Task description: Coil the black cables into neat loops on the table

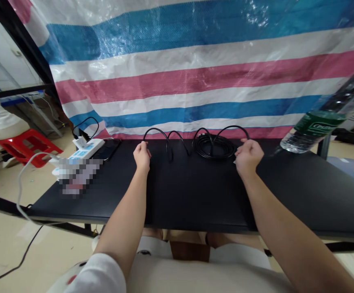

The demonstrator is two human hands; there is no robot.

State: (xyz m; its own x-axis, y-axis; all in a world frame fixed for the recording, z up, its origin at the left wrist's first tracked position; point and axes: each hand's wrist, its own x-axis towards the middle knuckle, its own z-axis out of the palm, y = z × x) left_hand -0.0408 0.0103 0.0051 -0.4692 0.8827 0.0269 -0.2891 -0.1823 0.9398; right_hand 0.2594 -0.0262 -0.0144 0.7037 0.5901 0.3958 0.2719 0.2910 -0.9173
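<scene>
A black cable runs in loose, wavy loops between my two hands above the black table. My left hand is closed around one part of it, left of the middle. On the other side, my right hand is closed on another part of the same cable. Between them, nearer the right hand, the coiled part of the cable lies in a round bundle on the tabletop. A small pale bit shows beside the right fingers, too small to name.
A white power strip with plugs and a dark phone lie at the left. A water bottle with a green label stands at the right. Behind the table hangs a striped plastic sheet. A red stool is on the floor.
</scene>
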